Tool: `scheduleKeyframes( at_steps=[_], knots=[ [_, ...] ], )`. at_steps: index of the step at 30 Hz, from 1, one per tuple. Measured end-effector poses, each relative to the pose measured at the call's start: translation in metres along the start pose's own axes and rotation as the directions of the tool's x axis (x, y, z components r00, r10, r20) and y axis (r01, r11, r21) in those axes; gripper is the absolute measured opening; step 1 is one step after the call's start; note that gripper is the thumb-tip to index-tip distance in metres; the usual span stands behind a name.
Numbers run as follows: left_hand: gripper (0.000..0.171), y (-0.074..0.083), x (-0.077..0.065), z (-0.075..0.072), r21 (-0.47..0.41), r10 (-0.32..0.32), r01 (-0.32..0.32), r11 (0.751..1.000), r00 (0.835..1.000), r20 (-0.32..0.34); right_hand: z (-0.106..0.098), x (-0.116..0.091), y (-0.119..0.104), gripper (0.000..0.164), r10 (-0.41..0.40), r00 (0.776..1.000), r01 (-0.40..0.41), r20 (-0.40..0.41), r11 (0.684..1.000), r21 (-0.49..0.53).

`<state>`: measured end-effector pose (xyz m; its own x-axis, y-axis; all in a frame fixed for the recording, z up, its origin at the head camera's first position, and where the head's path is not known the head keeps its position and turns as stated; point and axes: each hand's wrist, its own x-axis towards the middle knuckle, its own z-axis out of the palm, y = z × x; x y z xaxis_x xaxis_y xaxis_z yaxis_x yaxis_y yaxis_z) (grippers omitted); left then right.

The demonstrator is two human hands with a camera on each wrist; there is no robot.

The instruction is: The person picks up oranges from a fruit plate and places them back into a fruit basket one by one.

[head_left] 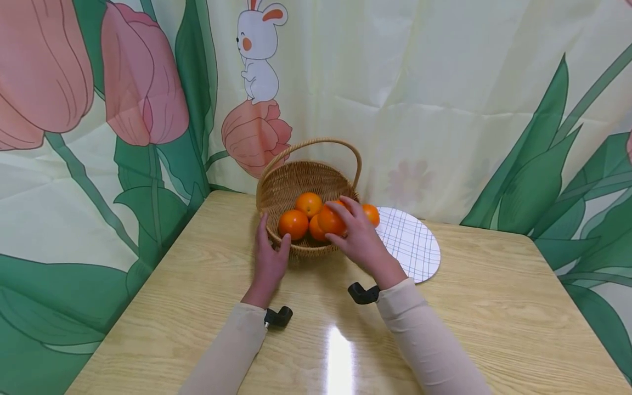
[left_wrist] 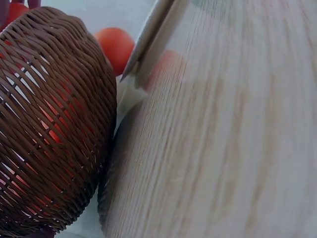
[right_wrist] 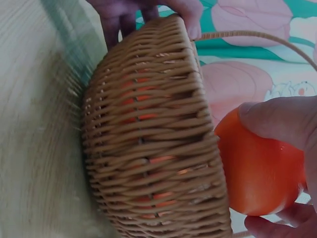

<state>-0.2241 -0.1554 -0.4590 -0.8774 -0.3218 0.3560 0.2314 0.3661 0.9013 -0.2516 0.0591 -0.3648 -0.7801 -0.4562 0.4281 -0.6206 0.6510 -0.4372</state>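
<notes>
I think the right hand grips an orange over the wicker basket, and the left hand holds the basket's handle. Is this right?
Not quite. The left hand holds the wicker basket by its rim and side, not the handle, as the head view shows. The right hand does grip an orange over the basket.

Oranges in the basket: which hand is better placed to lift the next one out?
Probably the right hand: its fingers already curl round an orange at the rim of the basket. The left hand grips the basket's near edge, steadying it.
</notes>
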Motion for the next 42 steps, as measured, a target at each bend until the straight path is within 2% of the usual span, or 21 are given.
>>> scheduleKeyframes(
  at_steps=[23,32,42],
  knots=[
    [0.075,0.004,-0.001,0.000,0.000,-0.028,0.028,1.000,0.999,0.021,0.021,0.002,-0.008,0.061,0.003,0.997,-0.001,0.076,1.000,-0.030],
    [0.074,0.001,0.000,0.001,-0.002,-0.019,0.019,1.000,1.000,0.008,0.025,0.002,-0.008,0.054,-0.014,0.996,0.016,0.093,1.000,-0.024],
    [0.073,0.002,0.000,0.000,-0.015,-0.030,0.030,0.999,0.999,0.016,0.027,0.001,-0.005,0.049,-0.062,0.995,0.066,0.077,0.997,-0.047]
  ],
)
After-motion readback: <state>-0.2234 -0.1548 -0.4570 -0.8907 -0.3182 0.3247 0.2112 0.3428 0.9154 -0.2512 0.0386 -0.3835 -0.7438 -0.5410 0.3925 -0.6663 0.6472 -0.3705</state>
